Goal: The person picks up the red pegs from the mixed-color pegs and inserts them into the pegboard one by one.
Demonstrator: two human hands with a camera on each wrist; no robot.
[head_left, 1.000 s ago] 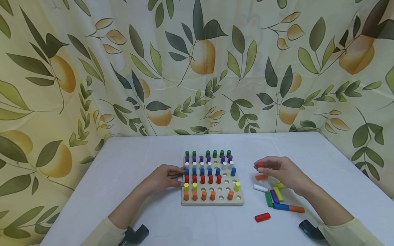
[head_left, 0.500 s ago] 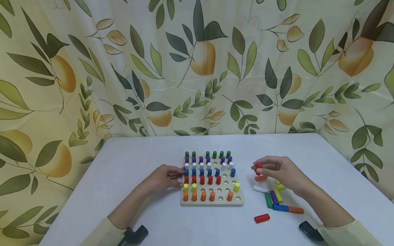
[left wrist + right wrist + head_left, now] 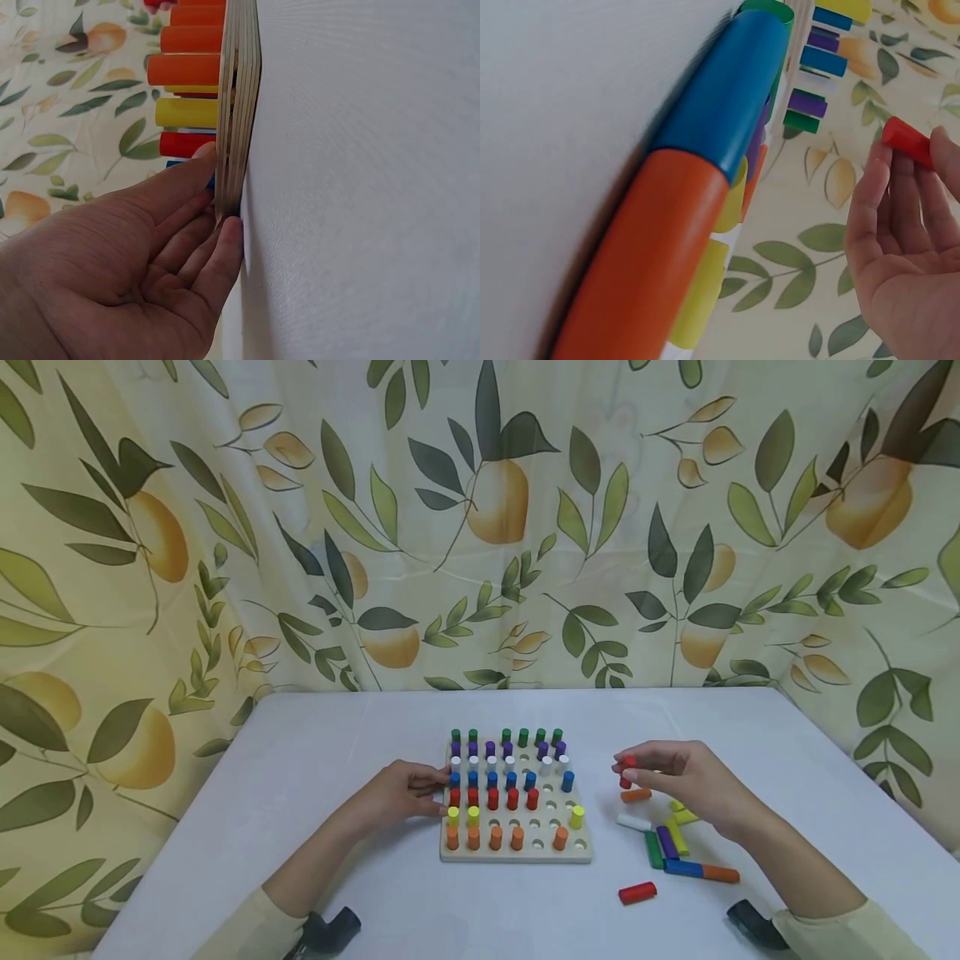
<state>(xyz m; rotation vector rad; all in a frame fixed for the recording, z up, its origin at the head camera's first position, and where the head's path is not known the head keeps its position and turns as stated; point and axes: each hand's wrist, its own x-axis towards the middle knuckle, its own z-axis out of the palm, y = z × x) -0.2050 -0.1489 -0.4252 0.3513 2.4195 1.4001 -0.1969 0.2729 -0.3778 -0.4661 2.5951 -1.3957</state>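
A pale wooden pegboard [image 3: 517, 855] lies flat on the table, bearing rows of green, purple, white, blue, red, yellow and orange pegs. My left hand [image 3: 401, 792] holds the board's left edge. In the left wrist view, the thumb of my left hand [image 3: 127, 255] lies by the red peg [image 3: 184, 145] and its other fingers bend against the layered wooden edge [image 3: 238, 112]. Right of the board, my right hand [image 3: 686, 777] pinches a red peg [image 3: 907, 141] between thumb and fingers, above the table. An orange peg [image 3: 636, 795] lies just below that hand.
Loose pegs lie right of the board: a white peg [image 3: 633, 822], a green peg [image 3: 654, 850], a purple peg [image 3: 667, 842], yellow pegs [image 3: 677, 837], a blue peg [image 3: 684, 867] end to end with an orange peg [image 3: 722, 874], and a red peg [image 3: 637, 893] nearer me. A patterned curtain [image 3: 480, 568] hangs behind.
The red peg in my right hand has turned in the fingers, so more of it shows below them, and it has shifted slightly left. My left hand stays at the board.
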